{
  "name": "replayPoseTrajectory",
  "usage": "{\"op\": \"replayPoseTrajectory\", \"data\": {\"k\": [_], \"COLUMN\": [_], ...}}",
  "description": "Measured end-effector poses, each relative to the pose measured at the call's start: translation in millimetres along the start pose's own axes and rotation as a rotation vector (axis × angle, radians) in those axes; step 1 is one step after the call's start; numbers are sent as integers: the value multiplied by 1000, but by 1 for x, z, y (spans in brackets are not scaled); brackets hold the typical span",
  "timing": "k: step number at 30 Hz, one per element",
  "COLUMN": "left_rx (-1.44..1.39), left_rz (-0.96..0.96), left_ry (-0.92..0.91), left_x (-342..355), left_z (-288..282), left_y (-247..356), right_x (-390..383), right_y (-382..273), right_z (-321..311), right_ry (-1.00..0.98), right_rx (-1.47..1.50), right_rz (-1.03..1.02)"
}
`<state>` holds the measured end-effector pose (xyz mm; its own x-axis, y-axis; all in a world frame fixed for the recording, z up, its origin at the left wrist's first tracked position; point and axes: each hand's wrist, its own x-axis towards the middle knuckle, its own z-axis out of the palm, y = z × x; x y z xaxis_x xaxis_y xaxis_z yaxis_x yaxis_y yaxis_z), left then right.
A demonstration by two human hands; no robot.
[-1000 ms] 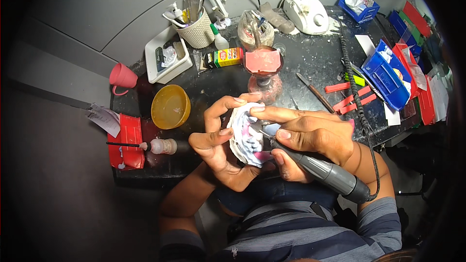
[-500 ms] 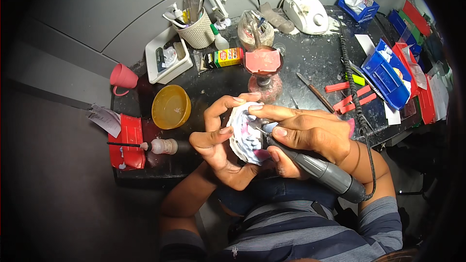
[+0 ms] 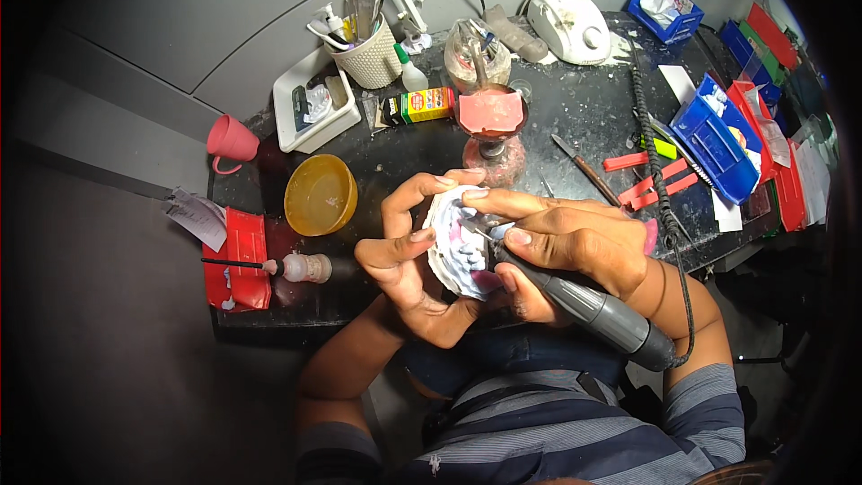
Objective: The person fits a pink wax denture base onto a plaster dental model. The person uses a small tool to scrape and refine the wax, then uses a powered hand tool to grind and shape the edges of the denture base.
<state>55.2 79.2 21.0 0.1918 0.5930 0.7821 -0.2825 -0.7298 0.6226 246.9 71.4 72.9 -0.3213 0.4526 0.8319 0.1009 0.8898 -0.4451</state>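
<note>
My left hand (image 3: 400, 274) grips a white plaster dental cast (image 3: 454, 251) with pale blue teeth and pink material, its fingers curled round the rim. My right hand (image 3: 584, 251) is closed on a dark grey rotary handpiece (image 3: 602, 310), with its thin tip at the cast's inner side. The right fingertips also rest on the cast's upper rim. A coiled black cord (image 3: 662, 207) runs from the handpiece toward the back of the bench.
Beyond my hands stand a pink-topped metal burner (image 3: 489, 113), yellow bowl (image 3: 321, 195), pink mug (image 3: 232, 139), white tray (image 3: 286, 121) and white machine (image 3: 561, 27). At left lie a red tray (image 3: 235, 292) and bottle (image 3: 307, 268). Knives (image 3: 593, 181) and blue bins (image 3: 714, 148) are right.
Both hands, with the cast and handpiece, have shifted slightly up in the picture. The handpiece stays at the cast. The bench objects also appear slightly shifted, as the view moves a little.
</note>
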Motion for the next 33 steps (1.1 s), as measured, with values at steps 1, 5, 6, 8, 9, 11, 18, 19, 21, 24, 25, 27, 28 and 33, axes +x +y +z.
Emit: {"op": "replayPoseTrajectory", "data": {"k": [1,5,6,8,9,11,18,19,21,24,25,27,28,33], "left_rx": [13,26,25,11,12,-24,-12,-10,-7,-6,-9,-17,-20,-30], "left_rz": [-13,-28,-28,-33,-33,-41,-59,-55,-51,19,20,13,8,-4], "left_ry": [-19,-22,-22,-12,-12,5,-3,-3,-3,-3,-5,-2,0,6], "left_x": [1,0,0,-1,-2,-3,-1,-2,-2,2,2,2,3,2], "left_z": [-2,-2,-2,-1,-1,0,0,0,0,1,1,1,1,1], "left_y": [1,1,1,1,0,-1,0,0,0,-1,-1,-1,-1,-1], "right_x": [0,-2,0,1,1,0,-2,-1,-1,0,-1,-1,-1,-2], "right_y": [1,0,-1,-2,-1,0,0,0,1,0,0,-1,-1,1], "right_z": [0,0,-1,-1,0,0,-2,-2,-1,-1,-2,-3,-3,-1], "right_ry": [5,0,-3,-5,-3,0,-15,-13,-6,-7,-10,-11,-10,-16], "right_rx": [5,-1,6,14,14,13,14,20,32,28,21,21,24,13], "right_rz": [-6,-8,6,20,5,-9,9,8,4,-6,-8,-2,1,4]}}
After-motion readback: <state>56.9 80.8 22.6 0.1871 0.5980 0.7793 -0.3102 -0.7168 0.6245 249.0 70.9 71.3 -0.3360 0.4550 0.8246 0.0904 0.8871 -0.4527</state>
